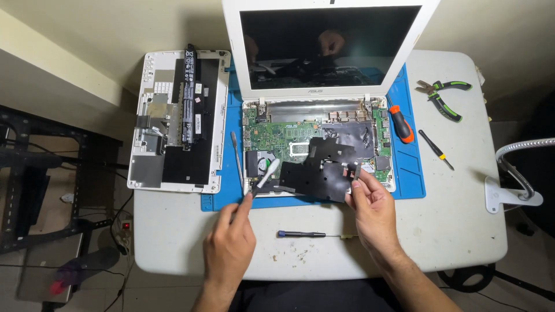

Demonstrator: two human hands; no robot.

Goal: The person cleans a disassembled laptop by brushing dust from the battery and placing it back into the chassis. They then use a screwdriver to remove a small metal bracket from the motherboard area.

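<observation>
An opened white laptop (324, 63) lies on a blue mat (411, 167), its green circuit board (277, 136) exposed. My left hand (231, 240) grips a thin tool with a white tip (267, 173) that rests near the fan at the board's lower left. My right hand (373, 205) pinches the right edge of a black plastic sheet (321, 170), lifted over the board's lower right.
The removed white bottom cover (151, 133) with a black battery (191, 98) lies at the left. An orange screwdriver (400, 123), pliers (442, 98) and a small screwdriver (436, 149) lie at the right. Another screwdriver (303, 234) lies near the front edge; a grey spudger (237, 159) lies on the mat.
</observation>
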